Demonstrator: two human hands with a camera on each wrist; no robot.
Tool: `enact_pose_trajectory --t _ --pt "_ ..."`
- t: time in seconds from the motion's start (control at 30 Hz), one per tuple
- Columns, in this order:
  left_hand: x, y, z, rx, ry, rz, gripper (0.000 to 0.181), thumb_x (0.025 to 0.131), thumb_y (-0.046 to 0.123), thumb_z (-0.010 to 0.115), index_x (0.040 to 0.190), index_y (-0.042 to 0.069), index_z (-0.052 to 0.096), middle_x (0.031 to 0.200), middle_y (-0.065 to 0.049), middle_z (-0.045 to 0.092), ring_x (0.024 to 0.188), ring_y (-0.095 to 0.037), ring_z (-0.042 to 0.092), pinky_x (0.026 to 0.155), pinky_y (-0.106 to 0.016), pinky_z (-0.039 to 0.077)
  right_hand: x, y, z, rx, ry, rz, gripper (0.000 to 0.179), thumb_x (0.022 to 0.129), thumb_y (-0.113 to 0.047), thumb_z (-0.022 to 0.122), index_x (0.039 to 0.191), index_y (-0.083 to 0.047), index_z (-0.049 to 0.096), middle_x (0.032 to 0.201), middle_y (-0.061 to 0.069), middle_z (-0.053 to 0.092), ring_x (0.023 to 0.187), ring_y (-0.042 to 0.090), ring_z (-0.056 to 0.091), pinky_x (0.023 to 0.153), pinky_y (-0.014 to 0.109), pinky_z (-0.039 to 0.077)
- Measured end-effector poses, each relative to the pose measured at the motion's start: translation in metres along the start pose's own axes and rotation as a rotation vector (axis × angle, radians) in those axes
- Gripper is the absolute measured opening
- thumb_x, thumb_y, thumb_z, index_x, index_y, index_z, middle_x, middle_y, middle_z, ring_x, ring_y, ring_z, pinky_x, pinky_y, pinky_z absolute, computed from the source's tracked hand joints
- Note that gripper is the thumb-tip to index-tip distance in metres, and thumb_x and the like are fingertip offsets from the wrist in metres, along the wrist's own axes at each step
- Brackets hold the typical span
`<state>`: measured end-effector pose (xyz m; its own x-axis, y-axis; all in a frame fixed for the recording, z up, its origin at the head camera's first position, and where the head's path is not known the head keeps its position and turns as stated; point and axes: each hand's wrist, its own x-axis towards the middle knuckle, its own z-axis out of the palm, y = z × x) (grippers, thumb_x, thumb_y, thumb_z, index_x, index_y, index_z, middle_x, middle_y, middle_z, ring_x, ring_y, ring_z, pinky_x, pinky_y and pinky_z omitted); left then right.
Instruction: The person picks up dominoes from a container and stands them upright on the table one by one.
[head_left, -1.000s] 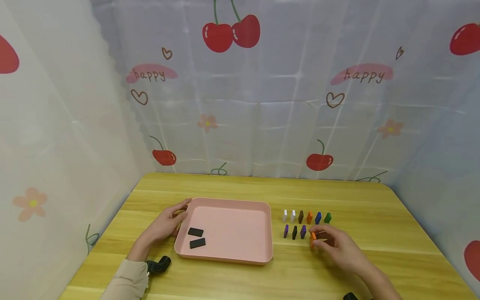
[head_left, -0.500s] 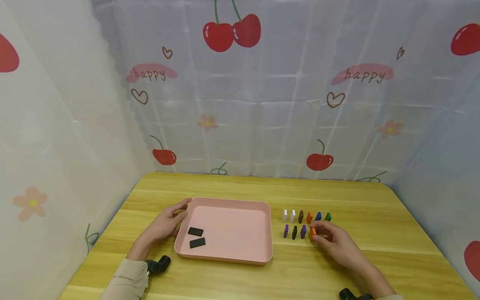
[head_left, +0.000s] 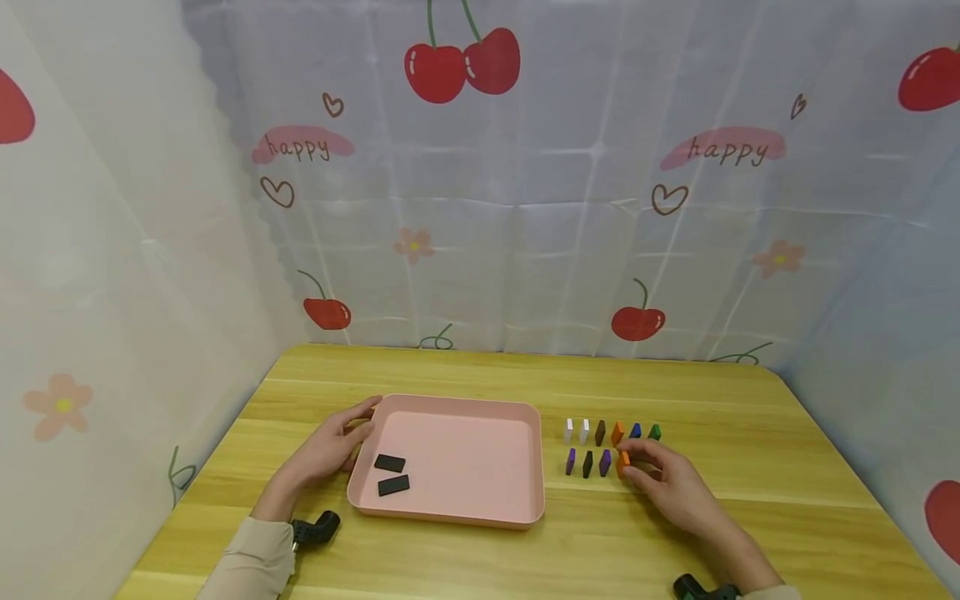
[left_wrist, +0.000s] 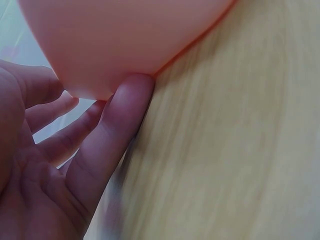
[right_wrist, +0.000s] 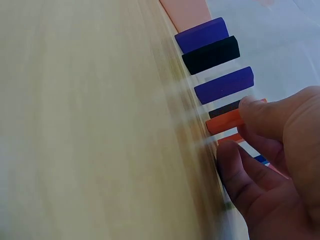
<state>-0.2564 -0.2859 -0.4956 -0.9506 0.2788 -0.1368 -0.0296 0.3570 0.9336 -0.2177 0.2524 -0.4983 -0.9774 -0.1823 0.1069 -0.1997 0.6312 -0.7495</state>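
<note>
Thumb and fingers of my right hand (head_left: 675,492) pinch an upright orange domino (head_left: 623,465) at the right end of the near row. Beside it in that row stand a purple domino (head_left: 604,463), a black domino (head_left: 588,464) and another purple domino (head_left: 571,462). The right wrist view shows the thumb against the orange domino (right_wrist: 225,122). My left hand (head_left: 330,442) touches the left wall of a pink tray (head_left: 480,467) with relaxed fingers. Inside the tray lie two black dominoes (head_left: 393,485), flat at its left side.
Behind the near row stands a far row: two white dominoes (head_left: 585,432), a brown domino (head_left: 600,432), an orange one, a blue domino (head_left: 636,431) and a green domino (head_left: 655,432). A printed curtain (head_left: 510,250) encloses the wooden table (head_left: 450,554) at the back and sides.
My right hand has moved slightly forward with the orange domino, bringing it level with the near row. The left hand and the tray have stayed in place.
</note>
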Motion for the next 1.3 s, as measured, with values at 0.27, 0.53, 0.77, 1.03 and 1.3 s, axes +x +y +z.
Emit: enact_pose_trajectory --t 0.27,0.53,0.77,1.03,1.3 --pt "0.000 0.000 0.001 0.005 0.001 0.007 0.054 0.111 0.024 0.048 0.163 0.025 0.033 0.157 -0.023 0.039 0.119 -0.034 0.063 0.073 -0.045 0.065 0.001 0.000 0.001 -0.021 -0.013 0.011 0.031 0.098 -0.010 0.070 0.129 -0.009 0.066 0.127 0.011 0.069 0.118 0.032 0.067 0.092 0.044 0.060" --pt "0.000 0.000 0.001 0.003 0.002 0.012 0.054 0.111 0.023 0.047 0.163 0.025 0.033 0.157 -0.023 0.039 0.118 -0.034 0.064 0.074 -0.045 0.065 0.002 0.001 0.000 -0.028 -0.017 0.014 0.035 0.097 -0.011 0.072 0.131 -0.009 0.066 0.127 0.010 0.069 0.118 0.032 0.065 0.090 0.043 0.061" --pt "-0.001 0.001 0.001 0.005 0.005 0.004 0.054 0.111 0.024 0.048 0.163 0.025 0.032 0.158 -0.023 0.038 0.121 -0.035 0.062 0.075 -0.044 0.065 0.001 -0.003 -0.001 -0.034 0.029 -0.049 0.039 0.094 -0.013 0.076 0.131 -0.010 0.065 0.128 0.009 0.067 0.119 0.032 0.062 0.081 0.029 0.061" --pt "-0.002 0.001 0.000 0.017 0.018 0.000 0.054 0.111 0.026 0.049 0.163 0.026 0.033 0.158 -0.022 0.039 0.120 -0.034 0.063 0.073 -0.044 0.065 0.007 -0.024 -0.004 -0.079 0.141 -0.209 0.038 0.092 -0.011 0.078 0.127 -0.008 0.067 0.117 0.010 0.069 0.103 0.028 0.063 0.070 0.023 0.057" --pt "-0.002 0.002 0.001 0.012 0.018 -0.002 0.054 0.111 0.025 0.048 0.163 0.026 0.033 0.158 -0.023 0.039 0.122 -0.035 0.062 0.074 -0.044 0.065 0.016 -0.053 0.003 -0.025 0.121 -0.313 0.033 0.091 -0.009 0.079 0.122 -0.012 0.069 0.109 0.009 0.069 0.078 0.006 0.057 0.061 0.023 0.053"
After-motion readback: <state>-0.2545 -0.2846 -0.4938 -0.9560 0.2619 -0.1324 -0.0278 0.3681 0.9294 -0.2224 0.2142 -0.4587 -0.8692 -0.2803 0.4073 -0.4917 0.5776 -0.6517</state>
